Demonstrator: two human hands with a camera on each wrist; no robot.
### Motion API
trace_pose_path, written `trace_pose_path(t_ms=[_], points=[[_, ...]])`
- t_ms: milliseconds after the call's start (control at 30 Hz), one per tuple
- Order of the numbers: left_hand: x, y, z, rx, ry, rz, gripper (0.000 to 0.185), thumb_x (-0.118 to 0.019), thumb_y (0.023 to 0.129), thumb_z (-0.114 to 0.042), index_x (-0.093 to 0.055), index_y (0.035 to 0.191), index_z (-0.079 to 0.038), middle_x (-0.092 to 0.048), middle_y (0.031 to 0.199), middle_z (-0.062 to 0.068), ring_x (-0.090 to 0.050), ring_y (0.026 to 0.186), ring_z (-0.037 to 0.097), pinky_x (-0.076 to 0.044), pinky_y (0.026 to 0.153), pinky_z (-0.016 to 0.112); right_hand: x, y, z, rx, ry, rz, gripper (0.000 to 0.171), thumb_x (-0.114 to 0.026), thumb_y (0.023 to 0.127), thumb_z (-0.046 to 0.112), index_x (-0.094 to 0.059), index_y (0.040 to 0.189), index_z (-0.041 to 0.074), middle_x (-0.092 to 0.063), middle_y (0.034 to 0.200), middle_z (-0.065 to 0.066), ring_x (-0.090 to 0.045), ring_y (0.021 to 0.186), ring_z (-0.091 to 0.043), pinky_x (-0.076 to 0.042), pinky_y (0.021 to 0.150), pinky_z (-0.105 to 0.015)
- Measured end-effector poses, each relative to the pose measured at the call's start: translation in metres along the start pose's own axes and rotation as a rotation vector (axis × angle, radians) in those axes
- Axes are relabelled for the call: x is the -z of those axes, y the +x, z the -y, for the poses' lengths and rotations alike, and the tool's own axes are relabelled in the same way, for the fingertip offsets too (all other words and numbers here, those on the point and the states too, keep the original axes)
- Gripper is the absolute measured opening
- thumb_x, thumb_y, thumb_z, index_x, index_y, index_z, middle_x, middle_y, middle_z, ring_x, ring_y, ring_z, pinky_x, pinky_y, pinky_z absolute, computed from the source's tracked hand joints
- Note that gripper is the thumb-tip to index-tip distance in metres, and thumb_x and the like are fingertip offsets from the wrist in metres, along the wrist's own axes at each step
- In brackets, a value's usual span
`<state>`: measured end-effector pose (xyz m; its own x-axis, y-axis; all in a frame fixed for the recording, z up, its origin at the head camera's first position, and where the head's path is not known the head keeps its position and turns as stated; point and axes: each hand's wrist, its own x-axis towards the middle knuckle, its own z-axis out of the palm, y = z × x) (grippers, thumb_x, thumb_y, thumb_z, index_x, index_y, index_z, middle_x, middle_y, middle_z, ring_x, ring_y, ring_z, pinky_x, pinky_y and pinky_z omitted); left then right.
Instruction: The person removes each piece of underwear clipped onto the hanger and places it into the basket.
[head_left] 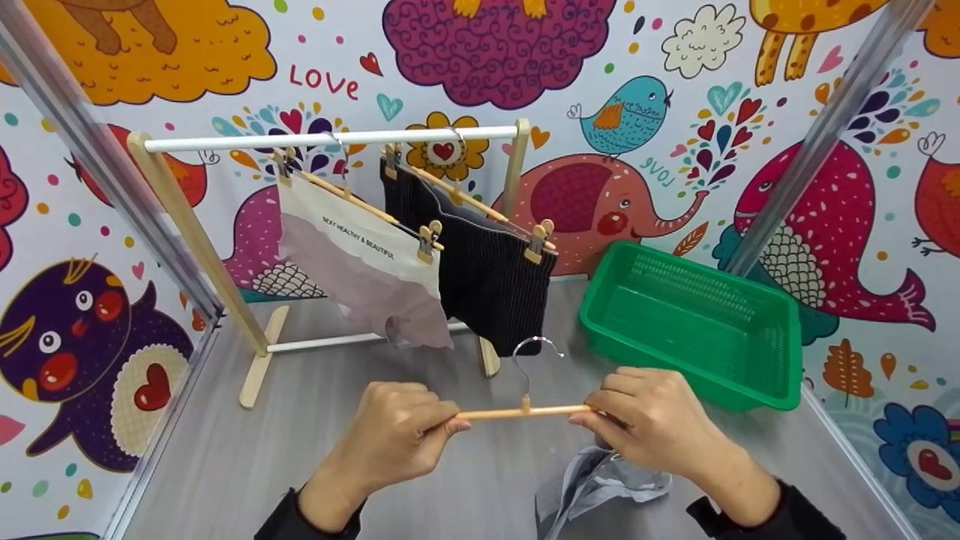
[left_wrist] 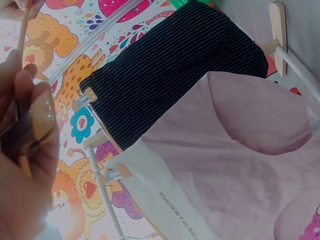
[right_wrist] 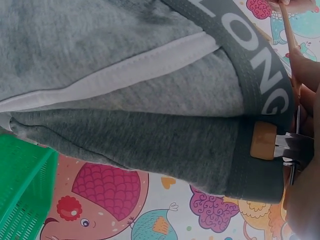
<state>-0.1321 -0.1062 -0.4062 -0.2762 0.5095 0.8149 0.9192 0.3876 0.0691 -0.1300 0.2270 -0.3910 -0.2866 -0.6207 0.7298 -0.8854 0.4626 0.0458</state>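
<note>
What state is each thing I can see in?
Held hanger: hook upward
Left hand: gripping its left end
Right hand: gripping its right end
Gray garment: clipped near right hand; far end unclear
Black striped garment: hanging, clipped at both ends
White-and-pink garment: hanging, clipped at both ends
Rack: upright
Green basket: upright, uncovered

The head view's bottom edge crops the grey garment (head_left: 589, 484).

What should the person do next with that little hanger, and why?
Perhaps bring the left hand to the grey garment and lift its waistband toward the hanger: a clip by the right hand pinches one side, while the rest slants away.
</note>
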Motion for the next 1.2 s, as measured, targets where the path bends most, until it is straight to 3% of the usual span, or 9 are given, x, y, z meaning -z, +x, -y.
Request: trace_pose_path(t_ms=[500, 800, 1200], points=[[-0.003, -0.002, 0.000, -0.007, 0.022, -0.027, 0.034, -0.069, 0.104, -0.026, -0.070, 0.071, -0.017, -0.050, 0.053, -0.010, -0.040, 0.045, 0.004, -0.033, 0.044, 0.013, 0.009, -0.010, -0.007, -0.114, 0.105, -0.019, 0.019, -0.083, 0.093, 0.031, -0.078, 0.092, 0.013, -0.071, 0.080, 0.005, -0.062, 0.065, -0.007, -0.049, 0.055, -0.016], [0.002, -0.004, 0.000, 0.000, 0.043, -0.032, 0.035, -0.066, 0.105, -0.027, -0.071, 0.072, -0.017, -0.051, 0.054, -0.010, -0.040, 0.045, 0.004, -0.033, 0.043, 0.015, 0.020, -0.021, -0.016, -0.191, 0.145, -0.041, 0.026, -0.090, 0.085, 0.027, -0.078, 0.103, 0.011, -0.076, 0.088, 0.001, -0.069, 0.070, -0.008, -0.055, 0.061, -0.020], [0.008, -0.004, 0.002, 0.006, 0.049, -0.034, 0.036, -0.068, 0.104, -0.027, -0.070, 0.070, -0.018, -0.050, 0.053, -0.011, -0.039, 0.046, 0.004, -0.033, 0.044, 0.016, 0.027, -0.030, -0.020, -0.244, 0.166, -0.052, 0.033, -0.091, 0.083, 0.031, -0.080, 0.105, 0.009, -0.077, 0.090, -0.001, -0.069, 0.072, -0.010, -0.056, 0.066, -0.019]])
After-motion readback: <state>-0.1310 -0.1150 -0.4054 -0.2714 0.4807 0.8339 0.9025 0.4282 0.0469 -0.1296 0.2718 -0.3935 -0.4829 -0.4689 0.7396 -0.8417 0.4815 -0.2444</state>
